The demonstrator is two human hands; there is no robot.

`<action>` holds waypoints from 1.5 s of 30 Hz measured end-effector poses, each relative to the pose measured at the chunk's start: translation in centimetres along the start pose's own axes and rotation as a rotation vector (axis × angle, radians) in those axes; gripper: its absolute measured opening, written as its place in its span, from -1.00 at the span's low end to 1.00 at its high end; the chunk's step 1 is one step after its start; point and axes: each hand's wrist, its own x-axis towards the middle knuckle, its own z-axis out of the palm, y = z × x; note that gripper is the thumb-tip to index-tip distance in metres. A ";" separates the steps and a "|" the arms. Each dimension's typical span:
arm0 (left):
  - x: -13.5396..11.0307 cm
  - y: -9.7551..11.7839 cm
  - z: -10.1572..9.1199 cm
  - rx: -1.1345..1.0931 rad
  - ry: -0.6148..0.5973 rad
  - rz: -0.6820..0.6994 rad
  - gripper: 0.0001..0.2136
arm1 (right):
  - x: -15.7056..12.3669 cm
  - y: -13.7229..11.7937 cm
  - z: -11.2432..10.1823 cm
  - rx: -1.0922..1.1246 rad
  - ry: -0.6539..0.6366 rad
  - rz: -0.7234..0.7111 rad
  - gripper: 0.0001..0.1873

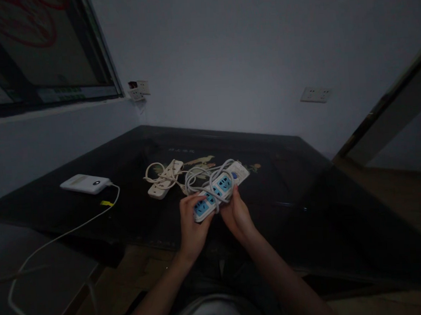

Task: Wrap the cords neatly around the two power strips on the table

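Between my two hands is a white power strip (207, 206) with blue socket faces, tilted up to the right. Its grey cord (197, 171) is wound around the strip in loops. My left hand (194, 225) grips the strip's lower left end, thumb below and fingers over the edge. From the right and beneath, my right hand (238, 216) holds the strip near its middle, thumb along the side; some of its fingers are hidden under it. Just left and beyond lies a second, cream power strip (165, 180) with its own cord bundled over it.
A dark glossy table (269, 192) with a printed flower pattern spans the view. At its left sits a white box-shaped device (84, 183) with a white cable (68, 231) hanging off the edge. Wall sockets (315, 94) are on the wall behind; a window (47, 48) is at upper left.
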 end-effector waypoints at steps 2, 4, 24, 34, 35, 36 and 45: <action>0.8 -0.1 0.2 0.027 -0.002 0.040 -0.63 | 0.4 -0.7 0.1 0.023 -0.015 0.026 -0.45; 1.4 0.1 0.6 0.068 0.009 0.079 -0.62 | 0.6 -1.2 0.3 0.031 -0.005 -0.008 -0.47; 8.5 -6.5 1.4 -0.922 -0.478 -0.463 -0.36 | 5.7 -5.1 -0.2 0.280 0.086 0.100 -0.80; 8.9 -6.7 2.9 -0.775 -0.623 -0.464 -0.52 | 6.6 -4.5 0.1 0.239 0.026 0.152 -0.79; 9.1 -6.6 2.7 -0.742 -0.605 -0.490 -0.52 | 6.9 -4.3 0.0 0.237 0.029 0.144 -0.78; 9.1 -6.6 2.6 -0.709 -0.585 -0.525 -0.53 | 7.3 -4.0 -0.1 0.231 0.037 0.131 -0.78; 10.8 -8.5 -2.0 -0.484 -0.589 -0.661 -0.76 | 11.8 0.6 -2.7 0.099 0.115 -0.052 -0.73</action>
